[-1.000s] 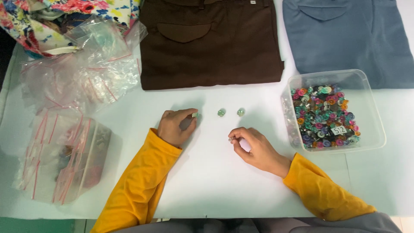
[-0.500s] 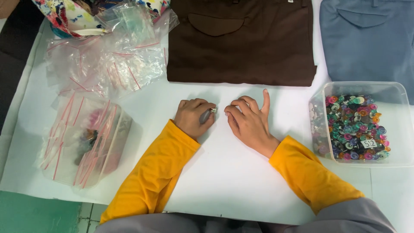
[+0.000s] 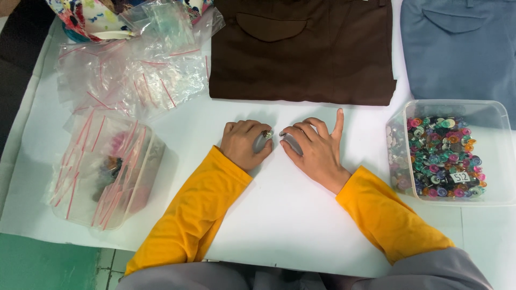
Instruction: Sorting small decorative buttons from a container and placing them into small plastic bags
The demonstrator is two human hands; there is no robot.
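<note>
My left hand (image 3: 243,145) rests curled on the white table cover (image 3: 290,215), pinching a small greenish button (image 3: 265,134) at its fingertips. My right hand (image 3: 316,149) lies just to its right, fingertips almost touching the left hand. Its index finger points up toward the brown garment and its other fingers are bent; nothing shows in its grip. Both arms wear yellow sleeves. A clear plastic tub (image 3: 500,115) full of several colourful buttons (image 3: 443,156) stands to the right of my right hand.
Folded brown trousers (image 3: 301,48) lie just beyond the hands, with a blue-grey garment (image 3: 462,48) at the back right. A heap of small zip bags (image 3: 134,75) and a clear tub of bags (image 3: 102,172) sit at the left. Floral fabric (image 3: 86,16) lies top left.
Both hands have drawn together at the middle of the table. The two loose buttons that lay between them a second ago no longer lie there. The right hand's fingers have curled.
</note>
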